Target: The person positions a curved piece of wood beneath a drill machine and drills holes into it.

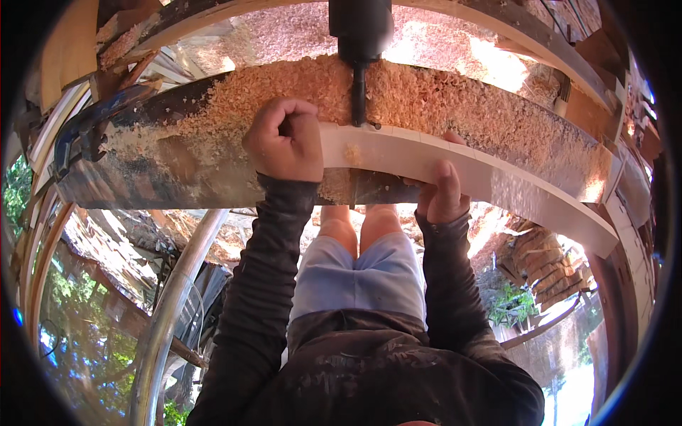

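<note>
Pale wooden board [511,188] is in front of you, above the near side of the dark bench [142,186], running from the middle of the view out to the lower right, where its far end reaches past the bench's near edge. Its broad face is turned toward you, and a few thin marks cross its narrow upper edge. Your left hand [286,138] is curled closed against the board's left end and hides that end; you cannot tell from this view whether the fingers wrap around the wood. Your right hand [446,188] holds the board farther along, thumb laid on the near face and fingertips showing over the far side. Between your hands, nearer the left one, a black drill bit [358,96] points down from the dark machine head [360,25], its tip right at the board's far edge; whether it touches the wood is unclear. Reddish-tan shavings [469,106] lie thick over the bench behind the board. Your dark sleeves [256,284] come up from below, either side of your pale shorts [359,280], and a silvery pipe [168,305] stands to your left.
</note>
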{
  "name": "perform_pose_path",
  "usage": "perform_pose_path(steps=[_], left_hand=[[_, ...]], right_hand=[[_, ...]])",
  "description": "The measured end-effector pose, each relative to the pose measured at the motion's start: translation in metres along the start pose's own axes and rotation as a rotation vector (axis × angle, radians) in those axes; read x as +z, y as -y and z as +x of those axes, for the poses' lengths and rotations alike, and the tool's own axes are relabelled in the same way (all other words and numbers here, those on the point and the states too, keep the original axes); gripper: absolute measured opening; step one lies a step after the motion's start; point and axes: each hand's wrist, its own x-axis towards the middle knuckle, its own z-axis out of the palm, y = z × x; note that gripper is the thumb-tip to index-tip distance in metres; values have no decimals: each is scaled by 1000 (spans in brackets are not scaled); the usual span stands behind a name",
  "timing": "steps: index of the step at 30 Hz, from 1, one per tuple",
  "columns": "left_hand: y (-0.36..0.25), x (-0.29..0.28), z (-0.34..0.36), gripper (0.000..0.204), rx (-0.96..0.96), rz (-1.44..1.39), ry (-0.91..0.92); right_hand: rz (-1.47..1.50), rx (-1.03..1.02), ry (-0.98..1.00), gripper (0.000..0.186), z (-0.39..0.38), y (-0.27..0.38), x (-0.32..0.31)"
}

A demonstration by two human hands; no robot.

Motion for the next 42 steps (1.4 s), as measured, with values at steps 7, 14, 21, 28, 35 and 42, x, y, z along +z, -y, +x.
perform_pose_path(steps=[7, 14, 21, 28, 35, 42], left_hand=[[6, 5, 1, 11, 29, -50, -47], [1, -2, 2, 8, 54, 16, 14], [6, -14, -40, 8, 35, 43, 25], [14, -18, -61, 10, -89, -52, -10], [5, -16, -51, 10, -85, -54, 50], [5, -12, -48, 11, -75, -91, 65]], right_hand=[[-21, -121, -1, 74, 4, -8, -5], [82, -86, 47, 61, -1, 6, 6], [77, -90, -50, 65, -30, -15, -17], [-144, -121, 6, 85, -42, -26, -38], [-319, -195, 16, 95, -37, -23, -37], [-50, -30, -46, 93, -37, -13, -26]])
